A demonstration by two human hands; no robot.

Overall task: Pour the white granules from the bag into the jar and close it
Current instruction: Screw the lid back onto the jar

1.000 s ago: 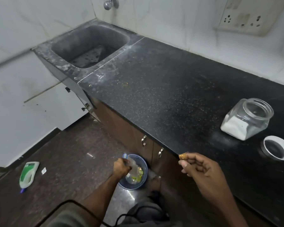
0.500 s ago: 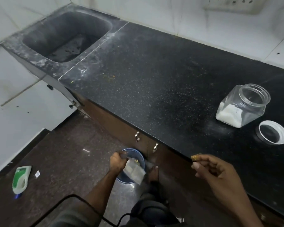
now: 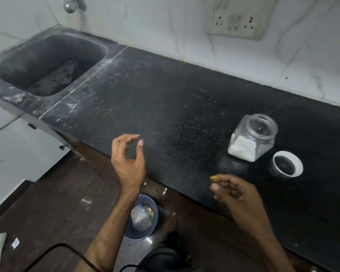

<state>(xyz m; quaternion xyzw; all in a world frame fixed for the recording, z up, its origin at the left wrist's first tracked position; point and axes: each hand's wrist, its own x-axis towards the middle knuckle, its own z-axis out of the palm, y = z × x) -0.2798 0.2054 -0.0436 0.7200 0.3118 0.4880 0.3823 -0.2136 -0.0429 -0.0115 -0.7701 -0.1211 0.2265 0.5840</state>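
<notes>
Left hand [image 3: 129, 163] hangs over the front edge of the worktop [image 3: 175, 91], fingers loosely bent, with nothing in it. Right hand [image 3: 238, 195] is nearer the body with its fingers curled in. A small orange bit [image 3: 214, 178] shows at its first fingertip. I cannot tell if the hand pinches it or if it is a stain.

The black worktop is the biggest thing, with a dark sink [image 3: 14, 99] at its far left end. On the floor under the left arm stands a blue bin [image 3: 139, 237], and the clear bag [image 3: 140, 218] lies crumpled inside it. So the pouring looks done.

The glass jar [image 3: 252, 134] sits on the right part of the worktop. Its mouth is open and sits at a slant. White granules [image 3: 241, 148] fill its bottom. The lid [image 3: 287, 163] lies flat on the worktop just beside the jar, nearer the person and a bit to the right.

What is left, I think, is to close the jar. The lid lies ahead and to the right of the right hand. That hand is much nearer to it than the left hand, which is well apart on the other side. So the right hand seems the one to reach for it, and the lid may need turning over to fit the slanted mouth.
</notes>
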